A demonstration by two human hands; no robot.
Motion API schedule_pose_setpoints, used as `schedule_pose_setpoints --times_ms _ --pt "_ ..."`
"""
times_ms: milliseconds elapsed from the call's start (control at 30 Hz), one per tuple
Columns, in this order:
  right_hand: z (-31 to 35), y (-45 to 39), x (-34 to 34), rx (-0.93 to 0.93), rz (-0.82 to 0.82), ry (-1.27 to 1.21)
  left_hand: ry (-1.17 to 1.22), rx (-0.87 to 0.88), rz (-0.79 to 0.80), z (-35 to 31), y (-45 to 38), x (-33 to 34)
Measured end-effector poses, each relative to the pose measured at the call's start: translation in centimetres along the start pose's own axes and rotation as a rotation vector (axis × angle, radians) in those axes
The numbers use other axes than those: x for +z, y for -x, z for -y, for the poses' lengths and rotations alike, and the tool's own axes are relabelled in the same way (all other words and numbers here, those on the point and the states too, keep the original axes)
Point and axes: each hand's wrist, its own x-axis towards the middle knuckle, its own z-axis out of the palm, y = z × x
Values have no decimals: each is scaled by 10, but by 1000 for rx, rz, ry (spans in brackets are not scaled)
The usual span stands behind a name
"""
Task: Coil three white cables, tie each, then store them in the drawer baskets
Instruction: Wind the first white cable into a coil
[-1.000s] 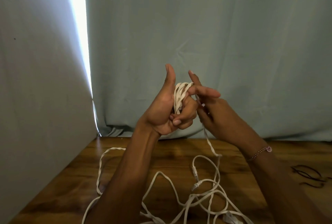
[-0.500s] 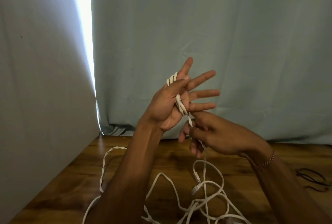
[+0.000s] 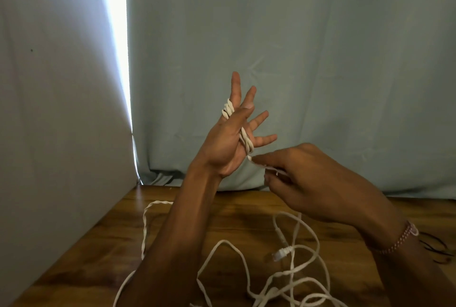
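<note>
My left hand [image 3: 229, 144] is raised above the table, palm toward me, fingers spread and straight. A white cable coil [image 3: 243, 135] wraps around it, crossing the palm and looping over the back near the index finger. To its lower right, my right hand [image 3: 308, 183] pinches the cable's running strand [image 3: 257, 164] that leads off the coil. The rest of the white cable [image 3: 296, 272] lies in loose tangled loops on the wooden table [image 3: 234, 208], with a connector [image 3: 280, 255] among them.
A pale blue curtain [image 3: 320, 60] hangs behind the table, with a grey-white panel [image 3: 49, 109] at the left and a bright gap between them. Thin black wires [image 3: 436, 250] lie at the table's right edge. I wear a beaded bracelet [image 3: 404, 237] on my right wrist.
My left hand went from curled round the coil to fingers spread straight. My right hand dropped from beside the coil to lower right, drawing the strand out.
</note>
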Motion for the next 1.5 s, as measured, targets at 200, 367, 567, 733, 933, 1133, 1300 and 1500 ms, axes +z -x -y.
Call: schedule_pose_setpoints --times_ms 200,367,567,733,933,1133,1300,1500 --pt "-4 -4 -7 -88 -298 -225 -22 9 33 -8 4 -3" --pt "-11 -9 1 -128 -275 -181 -303 -22 -8 -1 2 -4" --pt "-24 -14 3 -184 -605 -8 -546 -109 11 2 4 6" --pt "-37 -12 7 -208 -781 170 -506 -233 80 7 3 11" --pt "-52 -17 16 -282 -761 451 -322 -323 203 11 2 0" --pt "-59 -18 22 -122 -783 473 -219 -350 343 10 4 0" --pt "-58 -20 25 -22 -702 482 -132 -407 434 9 4 0" --pt "-62 -23 30 53 -559 407 -18 -446 545 8 3 -3"
